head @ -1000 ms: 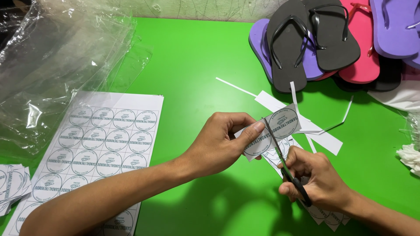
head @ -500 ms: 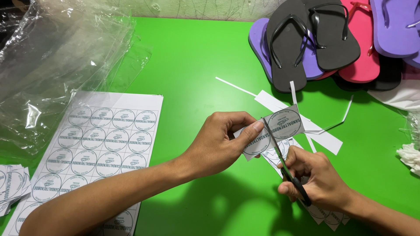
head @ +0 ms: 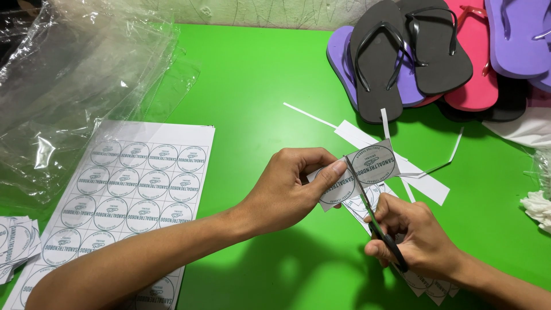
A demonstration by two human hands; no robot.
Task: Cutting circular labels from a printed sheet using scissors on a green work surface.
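My left hand [head: 290, 186] pinches a short paper strip of round printed labels [head: 373, 165] above the green table [head: 258, 86]. My right hand [head: 419, 235] grips black-handled scissors [head: 373, 218], whose blades point up and left and sit in the strip between two labels. More cut labels lie under my right hand. A full sheet of round labels [head: 132, 189] lies flat to the left, partly beneath my left forearm.
Crumpled clear plastic bags [head: 74, 86] fill the far left. A pile of flip-flops [head: 425, 51], black, purple and pink, sits at the back right. White paper offcuts [head: 425, 183] lie past my hands. Cut labels are stacked [head: 14, 244] at the left edge.
The scissor blades have worked slightly further into the strip between the labels. Both hands stay almost in the same place.
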